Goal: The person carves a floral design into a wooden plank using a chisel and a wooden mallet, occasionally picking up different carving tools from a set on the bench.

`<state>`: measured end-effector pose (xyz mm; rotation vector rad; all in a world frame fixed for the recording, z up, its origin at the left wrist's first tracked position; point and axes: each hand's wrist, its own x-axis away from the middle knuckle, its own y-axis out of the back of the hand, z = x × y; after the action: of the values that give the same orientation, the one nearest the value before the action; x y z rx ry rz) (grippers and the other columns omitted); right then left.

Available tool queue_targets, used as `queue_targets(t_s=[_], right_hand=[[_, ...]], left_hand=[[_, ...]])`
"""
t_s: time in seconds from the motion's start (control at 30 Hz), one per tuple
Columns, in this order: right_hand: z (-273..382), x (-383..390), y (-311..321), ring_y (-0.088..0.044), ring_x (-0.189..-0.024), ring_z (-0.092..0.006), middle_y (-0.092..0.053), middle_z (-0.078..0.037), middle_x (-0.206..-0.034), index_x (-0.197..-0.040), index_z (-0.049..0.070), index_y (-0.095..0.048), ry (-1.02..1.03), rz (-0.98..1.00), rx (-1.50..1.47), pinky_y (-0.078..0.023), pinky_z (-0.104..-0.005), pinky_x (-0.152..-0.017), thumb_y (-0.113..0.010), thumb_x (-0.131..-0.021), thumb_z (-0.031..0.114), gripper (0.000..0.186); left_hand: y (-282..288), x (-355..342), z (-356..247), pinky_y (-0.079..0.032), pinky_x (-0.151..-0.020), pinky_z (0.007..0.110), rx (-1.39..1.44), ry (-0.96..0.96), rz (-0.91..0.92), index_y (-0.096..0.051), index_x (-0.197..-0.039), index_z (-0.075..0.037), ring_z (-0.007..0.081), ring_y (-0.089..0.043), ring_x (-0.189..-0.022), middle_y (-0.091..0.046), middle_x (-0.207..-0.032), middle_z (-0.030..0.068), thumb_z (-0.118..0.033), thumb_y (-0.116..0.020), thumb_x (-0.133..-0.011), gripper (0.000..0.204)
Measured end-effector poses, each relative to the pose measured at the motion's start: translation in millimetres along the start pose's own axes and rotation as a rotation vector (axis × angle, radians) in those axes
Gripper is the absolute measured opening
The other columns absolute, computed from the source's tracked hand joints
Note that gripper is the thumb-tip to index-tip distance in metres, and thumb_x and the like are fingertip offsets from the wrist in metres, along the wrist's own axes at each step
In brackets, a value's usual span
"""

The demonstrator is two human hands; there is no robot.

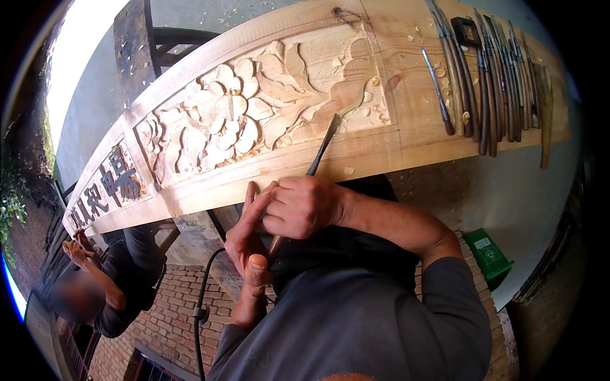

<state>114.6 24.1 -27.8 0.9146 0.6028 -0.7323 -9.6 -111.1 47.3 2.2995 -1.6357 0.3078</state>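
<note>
My right hand (302,206) is closed round a long chisel (325,141), its dark blade slanting up to the right with the tip at the lower edge of the carved leaves. My left hand (251,238) is closed at the lower end of the chisel's wooden handle, its fingers touching my right hand. Both are at the near edge of a long pale wooden board (267,171) with a curved top, carved with flowers and leaves (229,108) and, at its left end, dark raised characters.
Rows of chisels (489,95) lie on the board's right part, by a small black box (466,30). A co-worker (114,267) works at the left end. A green bin (488,257) stands below right; a black cable (201,298) hangs over the brick paving (140,340).
</note>
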Motion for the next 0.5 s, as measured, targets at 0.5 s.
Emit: queue_targets(t_s=[0.5], right_hand=[[6,-1,13,-0.056,-0.061,-0.0125,-0.055,0.003,-0.066,-0.067,0.017,-0.059,0.032,0.078,-0.046,-0.04,-0.0289,-0.053,-0.074,-0.075,0.024,0.019]], left_hand=[[-23,37,-10,-0.019,-0.131,0.054,0.112,0.037,-0.006,-0.056,-0.151,0.009,0.0433,-0.033,-0.159,-0.04,-0.165,0.0366,-0.079,-0.064,-0.094,0.105]])
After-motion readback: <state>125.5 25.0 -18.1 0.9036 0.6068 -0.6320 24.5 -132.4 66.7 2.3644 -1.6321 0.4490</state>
